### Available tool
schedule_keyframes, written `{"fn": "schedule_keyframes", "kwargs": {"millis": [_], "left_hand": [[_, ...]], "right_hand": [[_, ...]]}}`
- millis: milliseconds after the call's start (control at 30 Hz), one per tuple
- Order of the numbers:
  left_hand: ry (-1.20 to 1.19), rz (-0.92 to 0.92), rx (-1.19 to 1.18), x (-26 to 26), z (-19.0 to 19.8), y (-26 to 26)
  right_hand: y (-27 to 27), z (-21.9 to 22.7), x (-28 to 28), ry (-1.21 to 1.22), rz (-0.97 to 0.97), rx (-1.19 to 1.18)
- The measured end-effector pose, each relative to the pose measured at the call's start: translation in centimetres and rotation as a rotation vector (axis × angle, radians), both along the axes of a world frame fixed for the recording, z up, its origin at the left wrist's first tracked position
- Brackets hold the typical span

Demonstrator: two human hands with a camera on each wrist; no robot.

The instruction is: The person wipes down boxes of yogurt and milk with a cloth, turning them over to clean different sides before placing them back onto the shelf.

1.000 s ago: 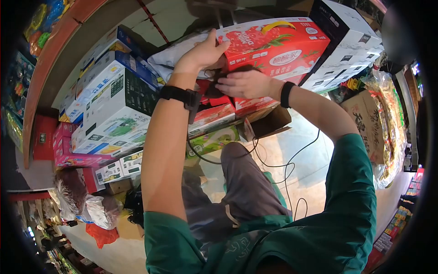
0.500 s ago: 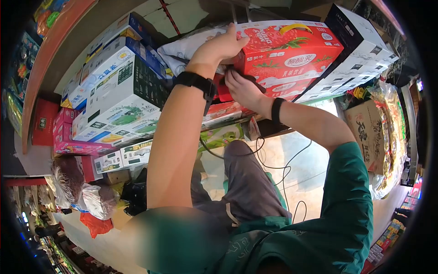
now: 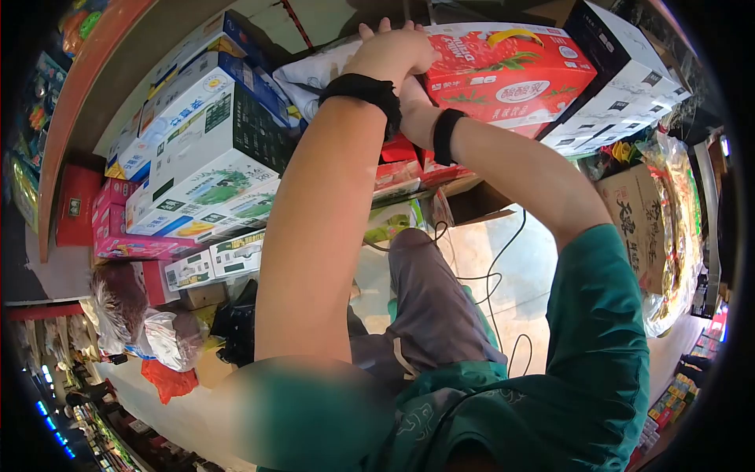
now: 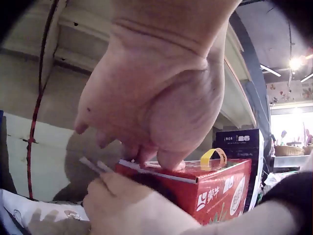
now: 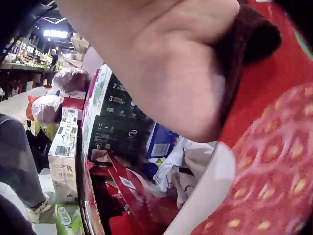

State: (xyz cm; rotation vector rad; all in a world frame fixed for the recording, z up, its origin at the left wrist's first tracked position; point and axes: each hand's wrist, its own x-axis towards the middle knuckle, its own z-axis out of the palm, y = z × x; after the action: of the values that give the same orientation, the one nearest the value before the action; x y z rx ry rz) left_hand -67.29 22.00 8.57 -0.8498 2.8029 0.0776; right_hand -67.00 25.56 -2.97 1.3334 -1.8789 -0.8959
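A red milk drink carton (image 3: 519, 75) with a yellow handle stands on the stack in front of me. My left hand (image 3: 393, 53) rests its fingertips on the carton's top edge. In the left wrist view this hand (image 4: 151, 98) comes down from above, thumb and fingers touching the lid. My right hand (image 4: 122, 200) is at the carton's left end, below the left hand and partly hidden by it in the head view. It holds a dark brown cloth (image 5: 254, 36) against the red side, as the right wrist view shows.
White and green milk boxes (image 3: 208, 177) stand to the left, with blue and white ones behind. A white marble-patterned box (image 3: 629, 86) stands right of the carton. A white bag (image 3: 303, 82) lies left of it. A black cable (image 3: 495, 275) trails over the floor by my knee.
The right hand with the cloth has moved up and away along the carton's left end, now partly behind the left hand. The left hand stays on the top edge, its fingers reaching further back.
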Motion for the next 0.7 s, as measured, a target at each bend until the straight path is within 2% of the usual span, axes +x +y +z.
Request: {"fn": "schedule_keyframes", "kwargs": {"millis": [67,167,233,367,500,600,700], "left_hand": [[0.017,-0.006,0.028,0.2,-0.2,-0.2],[0.053,-0.024,0.073,0.7,-0.3,-0.6],[0.072,-0.033,0.097,0.8,-0.7,-0.8],[0.103,-0.039,0.115,0.5,-1.6,-1.4],[0.163,-0.089,0.136,-0.7,-4.0,-3.3],[0.158,-0.145,0.140,-0.2,-3.1,-3.1],[0.139,-0.121,0.153,0.4,-1.8,-2.3]], "right_hand": [[0.5,-1.6,0.0,-0.022,0.095,0.062],[2.5,-2.8,0.7,-0.031,0.112,0.350],[4.2,-3.4,1.9,0.001,0.078,0.458],[5.1,-4.6,1.9,-0.084,0.147,0.460],[5.5,-5.6,1.1,-0.019,0.196,0.382],[6.3,-5.0,1.1,0.012,0.237,0.349],[7.4,-1.5,1.1,-0.009,0.298,0.335]]}}
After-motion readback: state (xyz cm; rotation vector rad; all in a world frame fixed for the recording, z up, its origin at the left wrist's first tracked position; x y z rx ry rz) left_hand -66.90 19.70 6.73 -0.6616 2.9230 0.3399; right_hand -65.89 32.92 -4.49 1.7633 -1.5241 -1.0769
